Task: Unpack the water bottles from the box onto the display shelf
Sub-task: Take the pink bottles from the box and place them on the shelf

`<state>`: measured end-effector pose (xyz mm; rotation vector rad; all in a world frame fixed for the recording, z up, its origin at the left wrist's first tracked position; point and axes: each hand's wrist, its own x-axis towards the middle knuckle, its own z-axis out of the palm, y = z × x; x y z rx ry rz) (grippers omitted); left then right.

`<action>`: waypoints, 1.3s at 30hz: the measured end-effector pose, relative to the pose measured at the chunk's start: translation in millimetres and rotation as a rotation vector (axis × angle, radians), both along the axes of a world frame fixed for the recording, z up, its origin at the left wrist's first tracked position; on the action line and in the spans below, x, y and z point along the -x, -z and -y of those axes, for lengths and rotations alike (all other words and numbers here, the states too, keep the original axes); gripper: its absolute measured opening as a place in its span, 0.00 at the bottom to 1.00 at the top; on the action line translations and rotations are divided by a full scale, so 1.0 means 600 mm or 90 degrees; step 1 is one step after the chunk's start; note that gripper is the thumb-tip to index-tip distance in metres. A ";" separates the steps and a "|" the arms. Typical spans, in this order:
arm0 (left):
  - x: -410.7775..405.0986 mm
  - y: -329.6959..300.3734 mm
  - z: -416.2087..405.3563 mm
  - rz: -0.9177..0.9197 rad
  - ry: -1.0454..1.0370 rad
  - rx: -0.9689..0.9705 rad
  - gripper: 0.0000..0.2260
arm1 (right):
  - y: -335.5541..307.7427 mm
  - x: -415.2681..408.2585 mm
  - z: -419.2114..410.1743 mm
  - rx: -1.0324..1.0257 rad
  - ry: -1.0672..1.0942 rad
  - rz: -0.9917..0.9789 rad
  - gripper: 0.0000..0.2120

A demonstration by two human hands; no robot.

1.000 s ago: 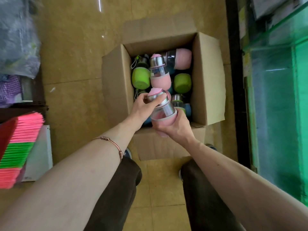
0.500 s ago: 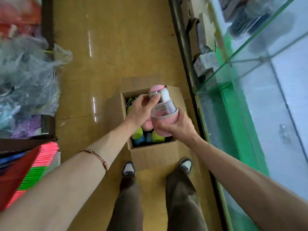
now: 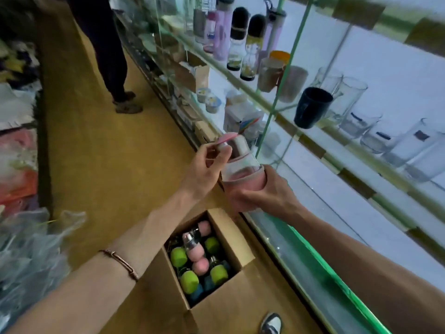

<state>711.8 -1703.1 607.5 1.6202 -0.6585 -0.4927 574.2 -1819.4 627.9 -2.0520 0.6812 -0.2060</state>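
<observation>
Bottle (image 3: 240,168), pink with a clear middle, is held up in both hands above the box (image 3: 243,239) and just in front of the glass shelf (image 3: 320,150). It should be kept upright, guided past the green-edged glass, and set down on a bare patch away from the cups. The right hand (image 3: 265,191) is curled round the pink base; the left hand (image 3: 204,165) pinches the cap with bent fingers.

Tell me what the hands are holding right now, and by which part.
One pink water bottle: the right hand grips its pink base, the left hand pinches its cap end.
</observation>
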 end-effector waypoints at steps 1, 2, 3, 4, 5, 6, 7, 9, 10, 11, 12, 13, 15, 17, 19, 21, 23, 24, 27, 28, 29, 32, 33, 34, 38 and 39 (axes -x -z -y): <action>0.003 -0.027 0.011 0.013 0.019 0.011 0.26 | -0.022 0.004 0.006 0.006 0.012 0.015 0.35; 0.006 -0.052 0.022 0.018 0.038 0.024 0.25 | -0.042 0.008 0.012 0.013 0.023 0.029 0.34; 0.010 -0.073 0.034 0.020 0.055 0.040 0.25 | -0.062 0.012 0.016 0.021 0.034 0.044 0.33; 0.014 -0.094 0.045 0.022 0.073 0.052 0.26 | -0.082 0.016 0.019 0.030 0.045 0.061 0.33; 0.018 -0.115 0.057 0.029 0.091 0.065 0.28 | -0.102 0.021 0.022 0.040 0.056 0.078 0.35; 0.021 -0.134 0.068 0.038 0.106 0.079 0.30 | -0.120 0.025 0.026 0.053 0.070 0.094 0.37; 0.024 -0.151 0.079 0.048 0.112 0.090 0.32 | -0.138 0.031 0.031 0.069 0.081 0.107 0.37; 0.029 -0.188 0.100 0.068 0.112 0.110 0.33 | -0.177 0.041 0.042 0.095 0.098 0.121 0.35; 0.033 -0.205 0.108 0.073 0.105 0.128 0.31 | -0.193 0.045 0.050 0.105 0.103 0.126 0.34; 0.038 -0.221 0.114 0.078 0.098 0.148 0.28 | -0.210 0.050 0.058 0.119 0.108 0.128 0.33; 0.044 -0.236 0.121 0.088 0.094 0.165 0.27 | -0.227 0.055 0.064 0.136 0.116 0.130 0.33; 0.050 -0.251 0.127 0.104 0.094 0.175 0.27 | -0.245 0.061 0.068 0.155 0.128 0.127 0.32; 0.060 -0.280 0.137 0.128 0.113 0.178 0.24 | -0.276 0.073 0.077 0.194 0.147 0.121 0.29; 0.064 -0.306 0.148 0.124 0.131 0.183 0.21 | -0.302 0.084 0.088 0.215 0.159 0.110 0.29; 0.061 -0.329 0.162 0.125 0.141 0.188 0.21 | -0.328 0.090 0.097 0.234 0.169 0.103 0.29; 0.056 -0.351 0.177 0.150 0.143 0.190 0.27 | -0.354 0.095 0.105 0.244 0.177 0.098 0.25; 0.054 -0.375 0.194 0.178 0.139 0.197 0.31 | -0.383 0.100 0.111 0.267 0.172 0.103 0.14; 0.055 -0.388 0.205 0.180 0.146 0.208 0.31 | -0.398 0.101 0.115 0.272 0.169 0.109 0.11; 0.060 -0.425 0.242 0.161 0.162 0.231 0.26 | -0.440 0.105 0.136 0.282 0.190 0.111 0.19; 0.060 -0.436 0.254 0.161 0.165 0.237 0.24 | -0.452 0.104 0.149 0.281 0.202 0.109 0.22; 0.060 -0.446 0.267 0.162 0.171 0.244 0.22 | -0.463 0.103 0.162 0.285 0.212 0.108 0.23; 0.055 -0.470 0.308 0.144 0.222 0.264 0.24 | -0.488 0.099 0.213 0.317 0.229 0.091 0.27; 0.051 -0.476 0.325 0.131 0.241 0.269 0.25 | -0.496 0.096 0.230 0.329 0.233 0.087 0.27; 0.046 -0.482 0.342 0.122 0.258 0.271 0.26 | -0.503 0.094 0.248 0.334 0.236 0.085 0.27; 0.030 -0.508 0.416 0.113 0.301 0.272 0.25 | -0.525 0.083 0.323 0.331 0.242 0.090 0.29; 0.027 -0.513 0.434 0.113 0.301 0.271 0.23 | -0.527 0.078 0.343 0.330 0.240 0.095 0.28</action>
